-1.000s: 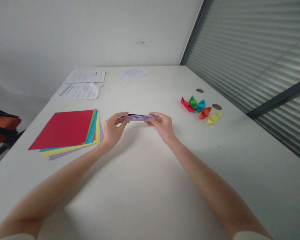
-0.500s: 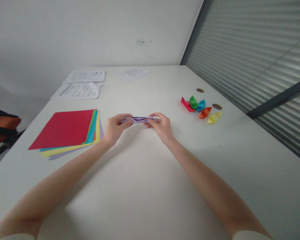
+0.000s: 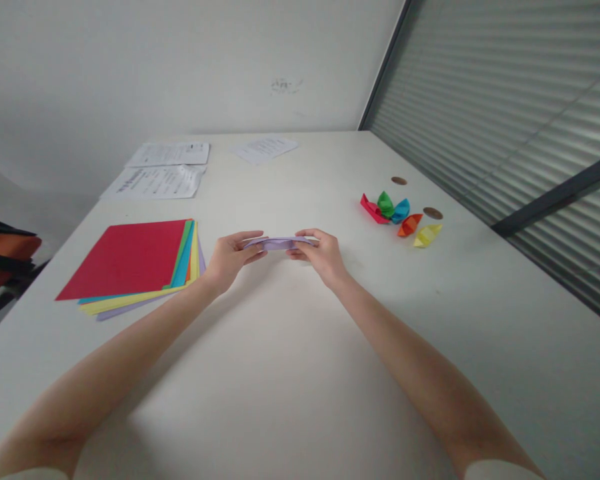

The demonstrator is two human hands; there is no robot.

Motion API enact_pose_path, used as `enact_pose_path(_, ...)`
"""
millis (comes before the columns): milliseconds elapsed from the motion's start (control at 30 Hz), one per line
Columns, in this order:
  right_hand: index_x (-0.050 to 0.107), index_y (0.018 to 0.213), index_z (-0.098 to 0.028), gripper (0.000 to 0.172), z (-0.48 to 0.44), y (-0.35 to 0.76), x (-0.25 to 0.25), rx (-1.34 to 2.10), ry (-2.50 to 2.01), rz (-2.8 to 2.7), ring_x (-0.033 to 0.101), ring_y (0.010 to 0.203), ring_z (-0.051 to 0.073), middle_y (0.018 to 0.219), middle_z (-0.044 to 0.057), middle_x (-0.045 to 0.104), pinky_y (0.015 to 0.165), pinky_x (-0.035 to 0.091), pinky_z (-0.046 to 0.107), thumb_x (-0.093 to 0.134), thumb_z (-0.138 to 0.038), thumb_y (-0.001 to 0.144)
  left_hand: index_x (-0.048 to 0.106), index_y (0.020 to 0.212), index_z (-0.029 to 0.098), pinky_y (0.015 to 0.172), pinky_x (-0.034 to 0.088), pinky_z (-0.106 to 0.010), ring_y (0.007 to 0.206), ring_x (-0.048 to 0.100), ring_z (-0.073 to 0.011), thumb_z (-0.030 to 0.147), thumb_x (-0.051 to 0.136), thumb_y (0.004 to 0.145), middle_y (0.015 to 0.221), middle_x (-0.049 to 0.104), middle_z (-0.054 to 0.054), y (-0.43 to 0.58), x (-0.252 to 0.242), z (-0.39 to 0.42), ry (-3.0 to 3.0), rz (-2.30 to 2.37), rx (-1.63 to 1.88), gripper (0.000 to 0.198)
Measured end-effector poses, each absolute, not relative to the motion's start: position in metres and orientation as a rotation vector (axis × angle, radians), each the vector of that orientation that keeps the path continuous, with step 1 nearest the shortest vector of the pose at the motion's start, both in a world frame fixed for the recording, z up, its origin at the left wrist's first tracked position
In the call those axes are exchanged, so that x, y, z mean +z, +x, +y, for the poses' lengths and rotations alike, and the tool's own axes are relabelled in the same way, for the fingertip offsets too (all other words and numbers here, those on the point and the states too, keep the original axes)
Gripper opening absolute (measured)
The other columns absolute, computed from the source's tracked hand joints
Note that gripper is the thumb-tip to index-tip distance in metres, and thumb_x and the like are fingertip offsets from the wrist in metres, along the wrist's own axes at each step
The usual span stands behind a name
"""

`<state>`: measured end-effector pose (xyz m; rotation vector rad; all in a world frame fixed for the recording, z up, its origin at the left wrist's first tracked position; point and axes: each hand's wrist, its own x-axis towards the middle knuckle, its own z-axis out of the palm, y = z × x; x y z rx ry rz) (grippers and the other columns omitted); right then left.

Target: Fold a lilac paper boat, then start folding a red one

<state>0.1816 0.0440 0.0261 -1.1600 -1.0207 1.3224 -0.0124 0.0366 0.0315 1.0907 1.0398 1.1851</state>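
A folded piece of purple paper (image 3: pixel 279 245), long and narrow, is held level between both hands in the middle of the view. My left hand (image 3: pixel 231 256) pinches its left end between thumb and fingers. At the opposite end, my right hand (image 3: pixel 323 254) grips it the same way, thumb on the near side. The fingertips cover both ends of the paper. Both hands are just above the white table (image 3: pixel 280 347).
On the left lies a fanned stack of coloured paper sheets (image 3: pixel 130 257), red on top. Several small folded paper boats, among them a yellow boat (image 3: pixel 428 235), stand at the right. Printed sheets (image 3: pixel 155 181) lie farther back. Window blinds (image 3: pixel 510 100) border the right side.
The gap that showed along the top of the purple paper has narrowed, and its near face looks flatter. Both hands keep their hold with only slight finger movement.
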Motion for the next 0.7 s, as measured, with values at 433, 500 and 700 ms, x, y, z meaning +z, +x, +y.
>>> enact_pose_path(433, 0.062, 0.085, -0.014, 0.018, 0.0405, 0.1799, 0.0282, 1.374, -1.216, -1.007, 0.071, 0.057, 0.018, 0.062, 0.002, 0.069, 0.062, 0.063, 0.030, 0.074, -0.016, 0.072, 0.069, 0.104, 0.007, 0.096, 0.056, -0.041, 0.083, 0.070, -0.0170, 0.015, 0.079, 0.065, 0.087, 0.072, -0.009, -0.0133, 0.0278, 0.0392, 0.930, 1.046, 1.114, 0.041)
enact_pose_path(500, 0.062, 0.084, -0.015, 0.015, 0.0401, 0.1793, 0.0269, 1.378, -1.221, -1.046, 0.071, 0.057, 0.017, 0.064, 0.002, 0.069, 0.060, 0.062, 0.028, 0.072, -0.016, 0.072, 0.070, 0.101, 0.008, 0.096, 0.056, -0.041, 0.083, 0.070, -0.0169, 0.017, 0.081, 0.063, 0.089, 0.073, -0.009, -0.0131, 0.0285, 0.0388, 0.950, 1.047, 1.116, 0.040)
enact_pose_path(700, 0.070, 0.086, -0.016, 0.022, 0.0388, 0.1804, 0.0238, 1.093, -1.297, -1.482, 0.067, 0.068, 0.016, 0.085, 0.005, 0.073, 0.060, 0.054, 0.027, 0.073, -0.030, 0.069, 0.073, 0.089, 0.009, 0.085, 0.060, -0.042, 0.076, 0.069, -0.0181, 0.032, 0.084, 0.060, 0.084, 0.072, -0.008, -0.0113, 0.0300, 0.0361, 1.130, 1.109, 1.065, 0.038)
